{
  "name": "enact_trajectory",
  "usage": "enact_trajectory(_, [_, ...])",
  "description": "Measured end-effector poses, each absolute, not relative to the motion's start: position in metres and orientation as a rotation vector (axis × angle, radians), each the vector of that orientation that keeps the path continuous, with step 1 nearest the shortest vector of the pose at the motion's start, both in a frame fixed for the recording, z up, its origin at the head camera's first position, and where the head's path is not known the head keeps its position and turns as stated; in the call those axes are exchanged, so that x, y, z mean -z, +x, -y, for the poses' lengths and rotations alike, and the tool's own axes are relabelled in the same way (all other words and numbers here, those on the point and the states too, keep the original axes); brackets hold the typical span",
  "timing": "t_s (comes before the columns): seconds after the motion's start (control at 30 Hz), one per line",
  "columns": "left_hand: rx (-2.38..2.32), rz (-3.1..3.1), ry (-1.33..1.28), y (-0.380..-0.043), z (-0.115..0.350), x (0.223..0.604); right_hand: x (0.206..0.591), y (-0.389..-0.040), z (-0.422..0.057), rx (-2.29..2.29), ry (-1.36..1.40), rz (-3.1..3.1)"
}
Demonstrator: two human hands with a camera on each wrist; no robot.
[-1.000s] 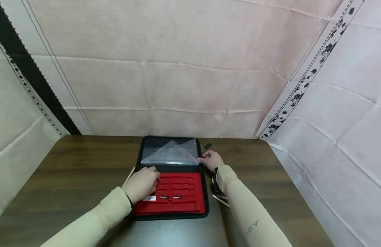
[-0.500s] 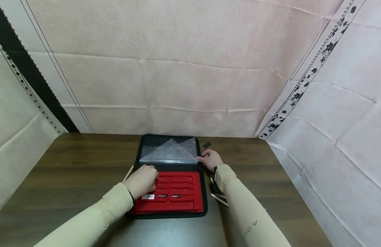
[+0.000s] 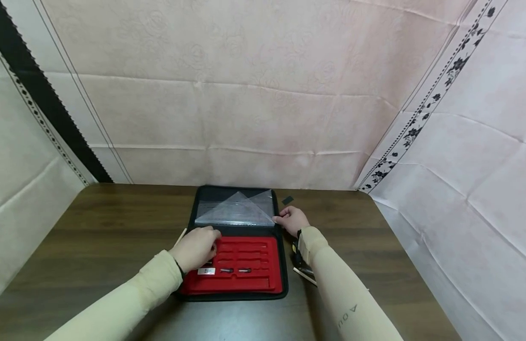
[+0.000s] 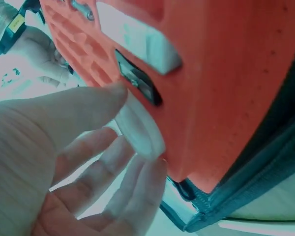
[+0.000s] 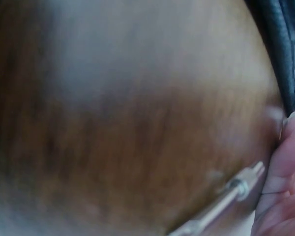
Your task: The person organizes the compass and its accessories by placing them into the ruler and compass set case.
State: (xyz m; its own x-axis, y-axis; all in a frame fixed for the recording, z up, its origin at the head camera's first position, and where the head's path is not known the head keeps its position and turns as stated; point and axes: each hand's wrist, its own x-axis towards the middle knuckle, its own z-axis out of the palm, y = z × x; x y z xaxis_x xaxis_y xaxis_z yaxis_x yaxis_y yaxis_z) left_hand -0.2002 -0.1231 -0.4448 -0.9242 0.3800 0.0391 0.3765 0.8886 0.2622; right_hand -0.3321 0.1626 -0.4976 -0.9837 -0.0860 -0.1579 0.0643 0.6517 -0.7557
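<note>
A black zip case [image 3: 228, 298] lies unfolded on the table, with a red moulded tray [image 3: 241, 286] in its near half. Over the tray's left side, my left hand [image 3: 196, 248] pinches a white round piece [image 4: 140, 128] between thumb and fingertips, close to the red surface. Beside it sit a small black piece with metal on it [image 4: 137, 78] and a white block [image 4: 137, 37]. My right hand [image 3: 292, 221] grips the case's right edge by the fold, near the corner of the clear set squares [image 3: 235, 213] in the far half.
Two small dark metal parts [image 3: 245, 270] rest in tray slots. A slim metal drawing tool [image 5: 231, 189] lies on the table under the right forearm. Right of the case's far half is a small dark rectangle [image 3: 287, 200]. Fabric [image 3: 245, 142] hangs behind the wooden table [image 3: 118, 227].
My left hand has shifted slightly at the tray's left side, and a dark piece now shows beneath its fingers. The right hand stays at the case's edge.
</note>
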Motion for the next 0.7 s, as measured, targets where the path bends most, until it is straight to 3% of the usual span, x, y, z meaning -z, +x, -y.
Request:
enact_trajectory(0.33, [-0.499, -2.953, 0.431, -0.2043, 0.1328, 0.4433, 0.4963, -0.3311, -0.1623, 1.247, -0.019, -2.694])
enact_trajectory(0.7, [-0.432, -3.008, 0.487, -0.2013, 0.1275, 0.4442, 0.497, -0.3325, -0.1636, 1.235, -0.025, -2.697])
